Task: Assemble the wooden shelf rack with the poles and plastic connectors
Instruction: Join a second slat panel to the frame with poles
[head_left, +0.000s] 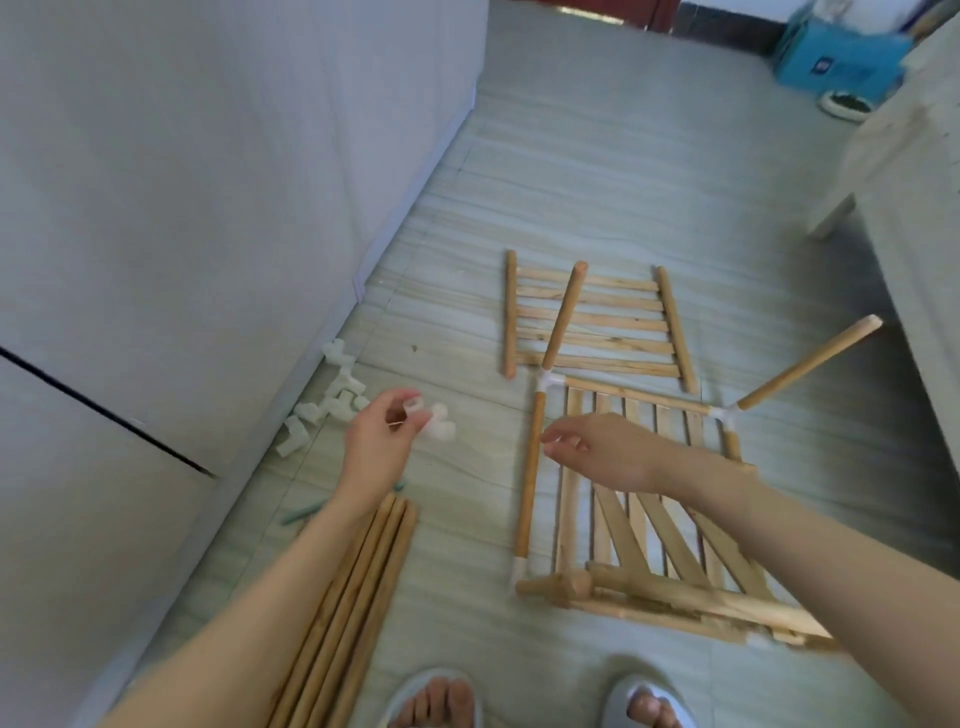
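Two feet in grey slippers, bottom edge, below both hands. Bundle of loose wooden poles, lying on the floor under the left forearm. Part-built shelf rack, slatted, under the right forearm; white plastic connectors at its corners, one beyond the right hand at the far left corner, each far corner with a pole angling outward. Right hand: above the rack's left side pole, fingers loosely curled, whether it pinches something small cannot be told. Left hand: raised well apart from the right, fingertips pinching a white connector; another connector just beside it. Heap of spare connectors, on the floor left of the left hand, against a white cabinet. Second slatted panel, flat on the floor beyond both hands. Blue box, far right corner.
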